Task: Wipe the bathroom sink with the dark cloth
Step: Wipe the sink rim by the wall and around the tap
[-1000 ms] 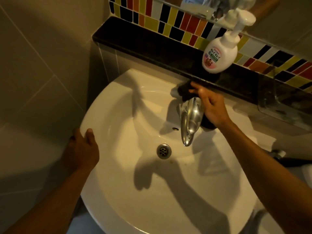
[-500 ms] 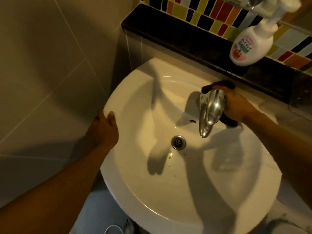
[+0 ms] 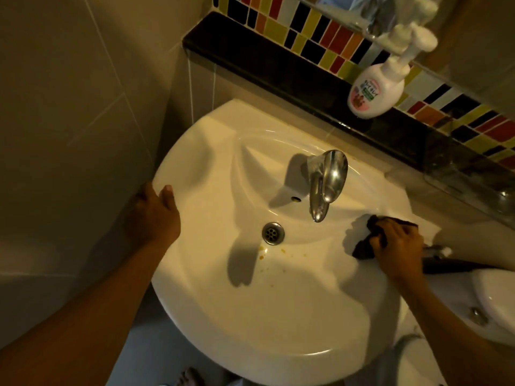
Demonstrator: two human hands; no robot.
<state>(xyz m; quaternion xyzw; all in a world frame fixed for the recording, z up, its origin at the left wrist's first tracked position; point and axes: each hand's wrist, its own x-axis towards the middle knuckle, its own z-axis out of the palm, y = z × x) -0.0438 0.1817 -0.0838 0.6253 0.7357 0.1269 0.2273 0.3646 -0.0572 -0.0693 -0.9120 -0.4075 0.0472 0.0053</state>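
Gleaming white sink (image 3: 250, 316), black ledge (image 3: 278, 71), mosaic tiles (image 3: 315, 29)

There's a white pump bottle (image 3: 376, 90) with a pink and green label standing on the black ledge (image 3: 278, 71) along the far wall, over on the right side. Behind that ledge runs a strip of mosaic tiles (image 3: 309, 29) in red, yellow, orange, black and white, and a mirror edge (image 3: 362, 12) sits just above them, catching a blurry reflection of the pump head. The left wall is plain big beige tiles (image 3: 69, 93). Far right on the ledge there's some clear tray thing (image 3: 468, 174), hard to make out. Near right corner shows part of a white toilet (image 3: 496, 302).
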